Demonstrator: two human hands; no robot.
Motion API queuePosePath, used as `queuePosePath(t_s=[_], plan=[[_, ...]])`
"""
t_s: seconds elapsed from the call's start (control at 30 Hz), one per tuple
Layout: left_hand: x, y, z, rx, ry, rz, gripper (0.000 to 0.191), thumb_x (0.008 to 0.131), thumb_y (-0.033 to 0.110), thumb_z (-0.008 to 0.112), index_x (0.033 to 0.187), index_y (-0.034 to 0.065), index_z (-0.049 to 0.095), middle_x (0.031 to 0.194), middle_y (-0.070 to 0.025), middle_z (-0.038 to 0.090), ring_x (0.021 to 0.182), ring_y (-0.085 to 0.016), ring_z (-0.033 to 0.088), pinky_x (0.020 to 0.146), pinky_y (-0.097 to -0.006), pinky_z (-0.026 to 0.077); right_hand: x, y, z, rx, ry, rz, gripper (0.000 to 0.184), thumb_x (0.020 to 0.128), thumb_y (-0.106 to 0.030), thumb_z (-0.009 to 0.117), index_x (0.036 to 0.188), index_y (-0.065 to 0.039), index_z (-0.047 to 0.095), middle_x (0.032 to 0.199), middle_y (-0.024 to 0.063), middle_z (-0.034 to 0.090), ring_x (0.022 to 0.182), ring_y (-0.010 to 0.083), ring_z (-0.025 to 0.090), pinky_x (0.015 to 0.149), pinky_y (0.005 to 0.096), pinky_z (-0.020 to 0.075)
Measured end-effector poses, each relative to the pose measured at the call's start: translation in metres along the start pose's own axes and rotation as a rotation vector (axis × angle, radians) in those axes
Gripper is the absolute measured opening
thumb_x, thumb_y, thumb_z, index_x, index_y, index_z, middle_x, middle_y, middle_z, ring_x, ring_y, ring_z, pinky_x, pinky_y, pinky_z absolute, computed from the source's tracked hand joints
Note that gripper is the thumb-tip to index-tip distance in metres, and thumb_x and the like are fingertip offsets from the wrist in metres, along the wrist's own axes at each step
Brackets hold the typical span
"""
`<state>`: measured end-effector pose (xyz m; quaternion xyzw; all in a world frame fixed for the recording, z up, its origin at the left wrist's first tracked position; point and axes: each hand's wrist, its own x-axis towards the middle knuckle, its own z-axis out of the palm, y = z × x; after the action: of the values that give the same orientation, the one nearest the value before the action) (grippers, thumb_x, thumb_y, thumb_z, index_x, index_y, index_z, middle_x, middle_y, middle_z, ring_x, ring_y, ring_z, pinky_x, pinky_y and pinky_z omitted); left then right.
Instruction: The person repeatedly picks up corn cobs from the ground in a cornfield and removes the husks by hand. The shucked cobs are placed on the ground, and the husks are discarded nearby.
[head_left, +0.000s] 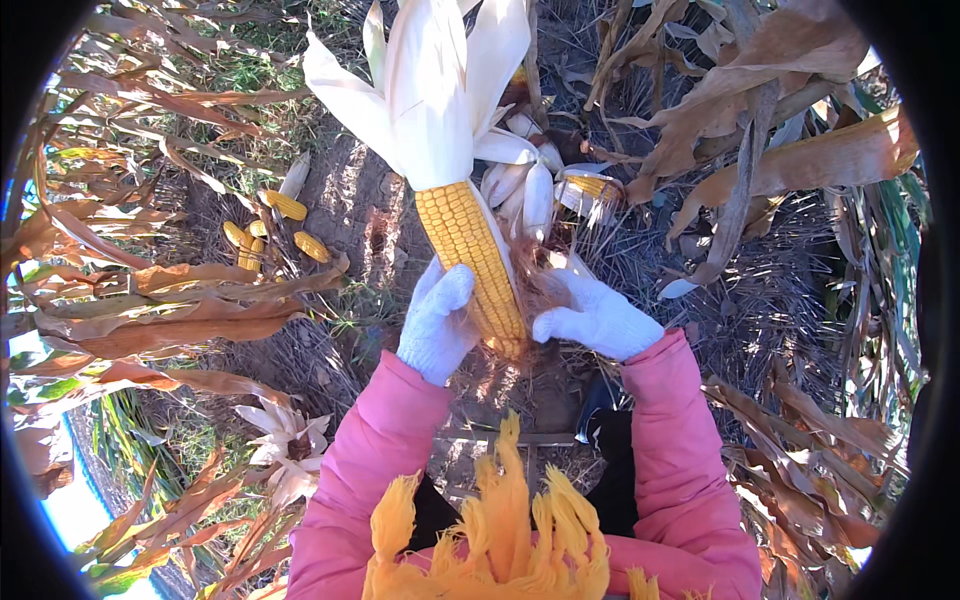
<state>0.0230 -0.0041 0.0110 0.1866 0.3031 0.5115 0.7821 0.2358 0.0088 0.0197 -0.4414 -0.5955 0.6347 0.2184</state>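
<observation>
A large yellow ear of corn (480, 262) slants through the middle of the view, its kernels bare along the lower part. Pale husk (431, 112) is still around its upper end and flares outward at the top. My left hand (439, 322), in a white knit glove, grips the ear's lower left side, with the thumb on the kernels. On the other side, my gloved right hand (604, 315) has its fingers curled around brown corn silk (544, 285) and a strip of husk. Its fingertips are partly hidden by the silk.
Several bare corn cobs (285, 204) lie on the soil at left. Beyond my right hand is a heap of stripped husks (536, 187) with a partly husked ear (592, 186). Dry corn leaves (810, 161) crowd both sides. Yellow scarf fringe (502, 517) hangs before me.
</observation>
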Motion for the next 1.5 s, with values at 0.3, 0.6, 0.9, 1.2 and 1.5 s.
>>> queuePosePath(t_s=[0.3, 0.6, 0.9, 1.2, 1.5], plan=[[0.000, 0.004, 0.004, -0.081, 0.184, 0.073, 0.064, 0.093, 0.045, 0.061, 0.138, 0.0023, 0.043, 0.125, -0.0210, 0.058, 0.112, -0.033, 0.059, 0.101, -0.0467, 0.047, -0.007, -0.012, 0.016, 0.013, -0.384, 0.254, 0.031, 0.093, -0.029, 0.064, 0.095, 0.001, 0.071, 0.078, 0.0078, 0.070, 0.069, 0.0126, 0.065, 0.067, 0.0276, 0.0522], [0.004, 0.004, -0.005, -0.137, 0.235, 0.032, 0.063, 0.098, 0.053, 0.050, 0.133, 0.0011, 0.046, 0.115, -0.0233, 0.062, 0.103, -0.034, 0.062, 0.093, -0.0469, 0.051, -0.009, 0.000, 0.012, -0.280, -0.280, -0.012, 0.021, 0.094, -0.022, 0.059, 0.089, -0.008, 0.074, 0.073, 0.0038, 0.068, 0.065, 0.0159, 0.064, 0.064, 0.0285, 0.0512], [0.004, 0.003, -0.007, -0.198, 0.224, 0.028, 0.059, 0.097, 0.052, 0.051, 0.132, 0.0040, 0.047, 0.111, -0.0226, 0.064, 0.096, -0.034, 0.065, 0.088, -0.0465, 0.054, -0.014, 0.001, 0.012, -0.261, -0.263, -0.163, 0.022, 0.094, -0.025, 0.061, 0.089, -0.008, 0.072, 0.072, 0.0030, 0.066, 0.068, 0.0174, 0.065, 0.065, 0.0295, 0.0510], [0.001, 0.003, -0.001, -0.198, 0.204, 0.041, 0.062, 0.100, 0.049, 0.047, 0.143, 0.0042, 0.042, 0.108, -0.0201, 0.061, 0.096, -0.029, 0.061, 0.085, -0.0426, 0.053, -0.017, 0.003, 0.010, -0.315, -0.213, -0.267, 0.020, 0.093, -0.026, 0.063, 0.083, -0.010, 0.071, 0.072, 0.0025, 0.066, 0.068, 0.0199, 0.065, 0.064, 0.0304, 0.0507], [0.001, 0.006, -0.001, -0.301, 0.153, -0.022, 0.064, 0.100, 0.050, 0.044, 0.144, 0.0030, 0.041, 0.116, -0.0182, 0.059, 0.091, -0.029, 0.062, 0.082, -0.0484, 0.053, -0.008, -0.006, -0.006, -0.853, 0.132, -0.322, 0.020, 0.092, -0.028, 0.059, 0.099, -0.014, 0.072, 0.078, 0.0035, 0.068, 0.071, 0.0208, 0.066, 0.068, 0.0316, 0.0520]])
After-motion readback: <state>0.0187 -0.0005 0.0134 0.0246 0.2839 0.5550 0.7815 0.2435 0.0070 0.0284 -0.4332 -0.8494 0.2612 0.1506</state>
